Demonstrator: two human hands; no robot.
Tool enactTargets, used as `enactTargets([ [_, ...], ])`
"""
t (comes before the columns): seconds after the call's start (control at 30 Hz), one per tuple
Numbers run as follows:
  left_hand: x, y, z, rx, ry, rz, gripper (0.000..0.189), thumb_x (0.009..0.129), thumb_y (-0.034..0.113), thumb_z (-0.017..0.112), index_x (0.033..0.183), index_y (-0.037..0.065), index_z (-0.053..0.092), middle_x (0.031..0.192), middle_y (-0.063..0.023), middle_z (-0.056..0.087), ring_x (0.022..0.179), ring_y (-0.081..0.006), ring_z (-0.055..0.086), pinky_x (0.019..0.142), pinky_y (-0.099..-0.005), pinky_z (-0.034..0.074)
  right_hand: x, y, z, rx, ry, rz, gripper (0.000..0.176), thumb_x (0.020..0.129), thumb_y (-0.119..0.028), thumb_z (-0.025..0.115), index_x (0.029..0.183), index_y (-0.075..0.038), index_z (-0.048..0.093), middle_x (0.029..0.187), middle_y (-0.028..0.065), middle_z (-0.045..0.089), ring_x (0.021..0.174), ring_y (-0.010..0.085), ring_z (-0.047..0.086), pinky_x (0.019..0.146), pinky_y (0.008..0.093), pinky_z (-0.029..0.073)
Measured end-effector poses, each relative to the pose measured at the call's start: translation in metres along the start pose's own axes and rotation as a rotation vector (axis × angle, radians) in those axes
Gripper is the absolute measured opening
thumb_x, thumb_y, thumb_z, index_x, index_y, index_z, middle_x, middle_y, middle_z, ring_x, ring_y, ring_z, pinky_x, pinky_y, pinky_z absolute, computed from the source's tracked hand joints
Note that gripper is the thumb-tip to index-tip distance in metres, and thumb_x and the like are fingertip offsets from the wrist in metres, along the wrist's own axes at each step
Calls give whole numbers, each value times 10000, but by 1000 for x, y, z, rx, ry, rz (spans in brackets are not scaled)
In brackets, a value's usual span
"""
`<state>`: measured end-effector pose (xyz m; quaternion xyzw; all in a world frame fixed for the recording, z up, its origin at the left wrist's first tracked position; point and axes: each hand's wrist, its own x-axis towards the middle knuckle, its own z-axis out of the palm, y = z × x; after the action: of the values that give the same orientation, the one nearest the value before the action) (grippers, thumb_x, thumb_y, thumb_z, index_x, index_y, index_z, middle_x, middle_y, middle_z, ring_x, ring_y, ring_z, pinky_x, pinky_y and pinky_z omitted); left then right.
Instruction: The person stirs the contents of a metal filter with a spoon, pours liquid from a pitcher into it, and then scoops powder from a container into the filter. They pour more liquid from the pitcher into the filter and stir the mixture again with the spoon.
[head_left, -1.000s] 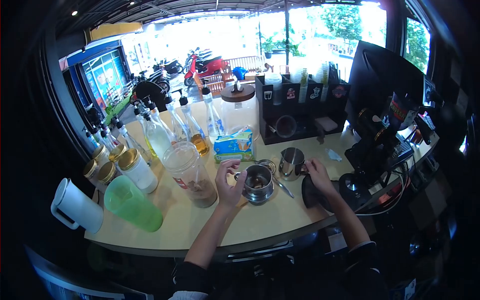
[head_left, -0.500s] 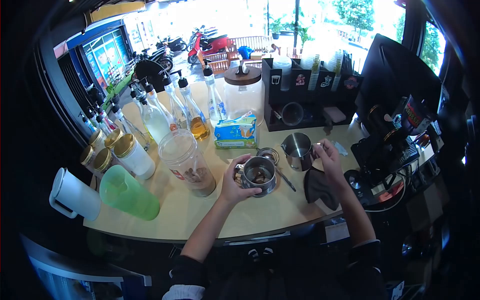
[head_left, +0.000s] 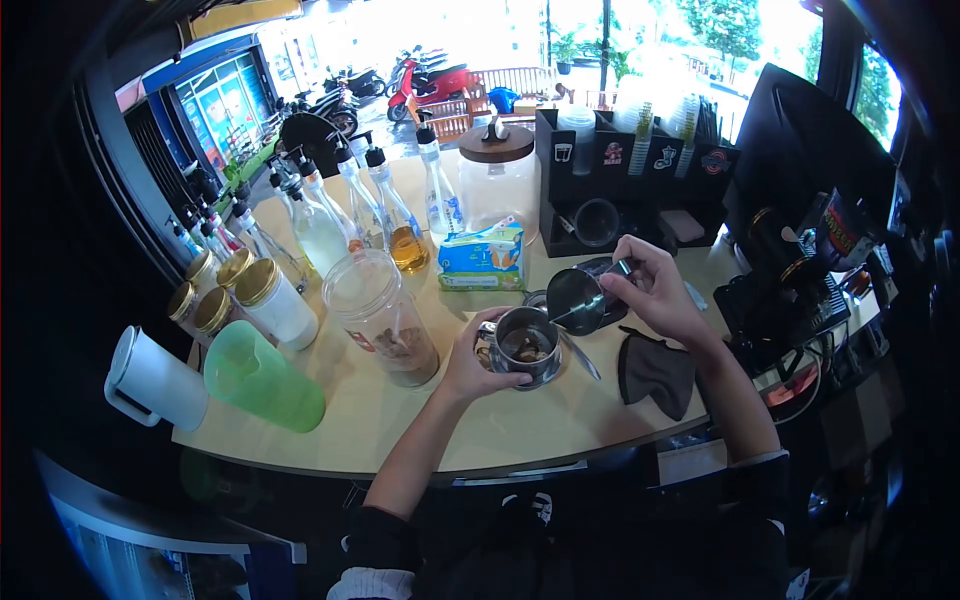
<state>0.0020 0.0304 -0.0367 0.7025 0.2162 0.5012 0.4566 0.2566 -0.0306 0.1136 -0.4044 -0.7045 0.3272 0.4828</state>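
My left hand (head_left: 470, 366) is wrapped around the side of a metal cup (head_left: 528, 368), which stands upright on the counter with some dark contents at its bottom. In my right hand (head_left: 655, 290) is a stainless steel milk pitcher (head_left: 580, 302), gripped by its handle. The pitcher is raised and tipped to the left, its spout close to the cup's right rim. A spoon (head_left: 582, 358) lies just right of the cup. Partly hidden behind the cup and pitcher is a small round metal piece (head_left: 537, 298).
A dark cloth (head_left: 657, 375) lies on the counter (head_left: 480, 435) at right. Left of the cup stand a clear jar of brown powder (head_left: 400, 350), a green pitcher (head_left: 265, 375), a white pitcher (head_left: 160, 380) and gold-lidded jars (head_left: 275, 305). Pump bottles (head_left: 405, 240) and a wipes pack (head_left: 482, 262) sit behind.
My right hand has lifted the milk pitcher from the counter, brought it left and tilted it toward the cup. My left hand stays on the cup. The view has shifted slightly.
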Motion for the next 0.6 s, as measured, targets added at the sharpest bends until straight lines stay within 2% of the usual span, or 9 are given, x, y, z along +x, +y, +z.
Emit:
enactTargets([
  [0.1,2,3,-1,19,-29,-23,932,480,298,928,1262,13,509,1155,-114,626,1116,-213,582,1001,-348,430,5,-4,4,-27,-30,25,171,884,-79,640,836,-11,491,748,7,550,711,22,539,609,206,459],
  [0.17,2,9,-2,25,-43,-37,925,477,295,928,1256,17,516,1154,-113,627,1124,-216,576,1008,-353,420,10,0,5,-188,-41,-48,188,864,-83,655,830,-5,487,707,13,505,657,28,480,556,218,405],
  [0.27,3,4,-4,69,-44,-13,915,473,293,927,1249,22,525,1153,-110,628,1119,-217,578,1009,-357,415,15,-7,10,-271,-69,-114,214,837,-91,676,829,-2,481,694,22,451,610,53,419,528,227,356],
  [0.37,2,5,-4,63,-43,-38,910,470,294,927,1245,27,532,1154,-107,628,1118,-215,579,1011,-360,411,20,-9,16,-318,-106,-146,211,826,-84,672,829,7,482,705,44,441,595,77,427,527,250,399],
  [0.5,2,6,-4,54,-47,-41,919,468,298,926,1252,30,529,1147,-106,630,1117,-213,579,1011,-359,411,24,-21,23,-362,-138,-189,203,828,-99,677,827,-8,495,712,45,480,645,108,464,574,277,378],
  [0.57,2,5,-4,36,-44,-46,919,469,298,926,1254,32,529,1146,-105,630,1118,-213,578,1011,-358,410,26,-22,24,-433,-145,-264,217,803,-110,686,832,-11,495,702,65,424,647,171,399,586,320,350],
  [0.6,2,5,-3,17,-40,-49,919,470,298,925,1256,33,529,1144,-105,630,1119,-213,578,1011,-358,410,26,-24,25,-433,-144,-263,217,803,-110,686,832,-11,495,702,65,424,647,171,399,586,320,350],
])
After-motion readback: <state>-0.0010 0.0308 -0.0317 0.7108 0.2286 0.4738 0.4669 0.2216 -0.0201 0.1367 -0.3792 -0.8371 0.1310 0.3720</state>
